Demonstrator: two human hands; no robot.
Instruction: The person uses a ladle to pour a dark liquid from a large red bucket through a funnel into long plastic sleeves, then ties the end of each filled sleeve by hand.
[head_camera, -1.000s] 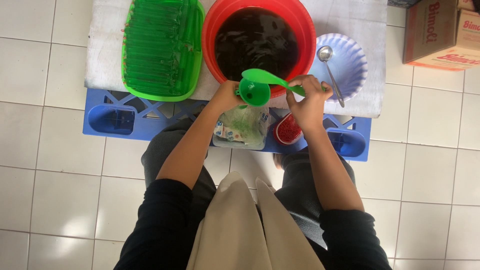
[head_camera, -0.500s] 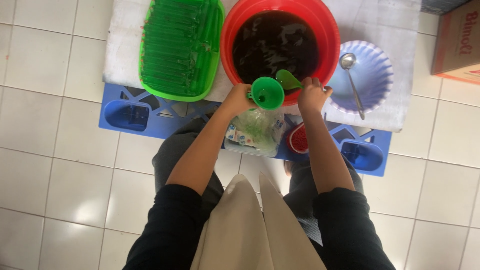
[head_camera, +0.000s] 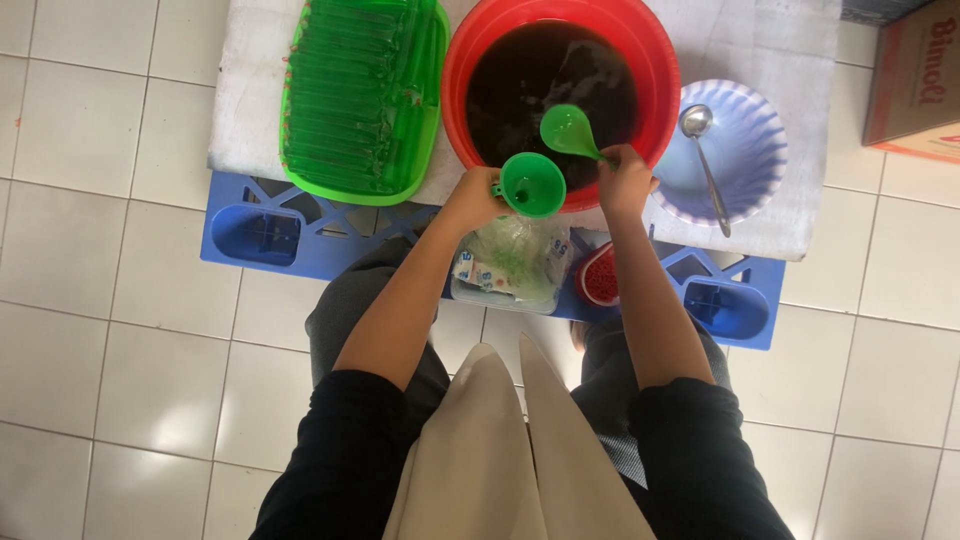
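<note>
White tiles; cardboard box (head_camera: 915, 75) top right, right hand (head_camera: 623, 183) gripping ladle (head_camera: 570, 132)

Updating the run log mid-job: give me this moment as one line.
left hand: holds green funnel | right hand: holds green ladle over red basin of dark liquid | beside: green tray, spoon in bowl

This looks like a home or small food-making corner set up on the floor: pale square floor tiles (head_camera: 110, 330) run all around a low blue plastic crate (head_camera: 270, 235) topped with a white slab (head_camera: 770, 40). On it stand a large red plastic basin of dark liquid (head_camera: 655, 90), a green plastic tray of filled narrow tubes (head_camera: 360, 95), and a scalloped pale blue bowl with a metal spoon (head_camera: 745, 150).
</note>
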